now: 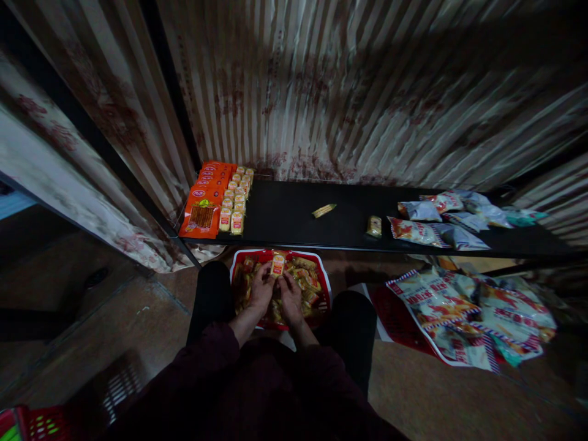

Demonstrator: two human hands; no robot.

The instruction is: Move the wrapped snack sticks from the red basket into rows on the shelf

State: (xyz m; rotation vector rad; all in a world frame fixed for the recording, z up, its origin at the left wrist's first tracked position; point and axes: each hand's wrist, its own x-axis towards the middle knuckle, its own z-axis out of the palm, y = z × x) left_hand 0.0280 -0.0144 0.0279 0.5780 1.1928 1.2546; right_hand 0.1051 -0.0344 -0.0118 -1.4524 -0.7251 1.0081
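Note:
Between my fingertips is a small wrapped snack pack [278, 263] with an orange and red label, standing upright over the basket. My left hand [261, 288] pinches its left side and my right hand [290, 295] pinches its lower right. Below them, a red basket with a white rim [327, 285] is full of similar wrapped snack packs [305, 275]. On the black shelf [285, 214] just beyond, matching packs [236, 202] stand in two rows beside a row of orange snack bags [202, 205].
A single wrapped pack [373, 226] and a narrow yellowish packet [324, 211] lie on the shelf. Several silvery snack bags [418, 231] are at its right. Large printed bags [441, 300] fill a floor basket at right. A pleated curtain [294, 92] hangs behind; a metal post [169, 79] stands left.

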